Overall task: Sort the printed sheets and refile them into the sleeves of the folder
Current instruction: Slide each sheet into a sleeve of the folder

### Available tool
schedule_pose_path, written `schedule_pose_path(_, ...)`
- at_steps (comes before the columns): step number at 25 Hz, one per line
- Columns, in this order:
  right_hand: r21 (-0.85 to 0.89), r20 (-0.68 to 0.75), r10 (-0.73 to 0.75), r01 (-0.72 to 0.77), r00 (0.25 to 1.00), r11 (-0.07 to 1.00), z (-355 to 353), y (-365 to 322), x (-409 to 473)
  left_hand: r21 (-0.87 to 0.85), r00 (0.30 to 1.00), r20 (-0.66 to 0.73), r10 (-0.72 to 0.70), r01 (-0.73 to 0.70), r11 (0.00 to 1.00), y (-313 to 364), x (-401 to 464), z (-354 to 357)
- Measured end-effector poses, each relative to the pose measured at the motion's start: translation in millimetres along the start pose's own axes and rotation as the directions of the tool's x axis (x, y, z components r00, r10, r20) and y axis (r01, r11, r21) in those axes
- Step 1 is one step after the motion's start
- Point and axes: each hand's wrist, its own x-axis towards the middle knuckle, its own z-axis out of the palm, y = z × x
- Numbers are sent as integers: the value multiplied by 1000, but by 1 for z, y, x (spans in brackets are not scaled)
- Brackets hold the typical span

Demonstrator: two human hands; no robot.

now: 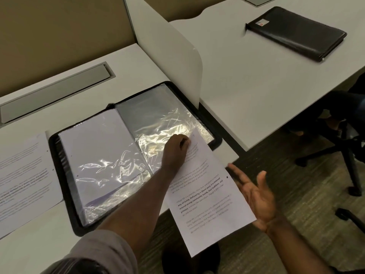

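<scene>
An open black zip folder [65, 175] lies on the white desk with shiny clear sleeves spread on both sides. The left sleeve [98, 151] holds a white sheet; the right sleeve [156, 115] looks grey and crinkled. My left hand [174, 148] pinches the top corner of a printed sheet [205, 204] at the lower right corner of the folder. That sheet slants down over the desk's front edge. My right hand [254, 192] is open, palm up, touching the sheet's right edge.
Another printed sheet [21, 175] lies on the desk left of the folder. A white divider panel [177, 62] stands behind the folder. A shut black folder [298, 30] lies on the neighbouring desk. Office chair legs [351, 159] stand at the right.
</scene>
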Motion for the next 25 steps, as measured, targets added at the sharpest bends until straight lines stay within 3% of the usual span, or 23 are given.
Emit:
schedule_pose_path(1,-186,-27,16,-21,1000,982,7,-7,12,-4,1000,-2,8,-8,1000,0,-1,0)
schedule_pose_path(3,-525,-113,-10,-51,993,850,28,-16,45,-14,1000,-8,19,-19,1000,0,-2,-1)
schedule_pose_path(6,-897,-105,-273,27,956,441,51,-17,98,-37,1000,-31,6,-7,999,5,0,-4)
schedule_pose_path(9,-999,-22,-436,1,900,52,65,-19,127,-24,997,-80,3,-5,1000,12,3,-11)
schedule_pose_path(11,-983,58,-444,-26,894,-181,70,-20,134,-4,992,-119,32,-32,999,18,5,-16)
schedule_pose_path(13,-948,120,-426,-24,897,-317,78,-19,136,15,983,-170,74,-73,997,23,6,-21)
schedule_pose_path(16,-944,68,-468,-94,881,-315,93,-17,138,87,968,-197,153,-138,987,27,4,-23)
schedule_pose_path(19,-956,-53,-484,-183,873,-227,101,-22,151,145,948,-198,250,-224,964,26,-3,-19)
schedule_pose_path(23,-973,-228,-515,-177,826,147,85,-33,162,95,965,-141,223,-211,973,24,-8,-14)
schedule_pose_path(25,-951,-251,-466,-126,849,282,71,-37,159,96,986,-89,144,-135,986,20,-9,-9)
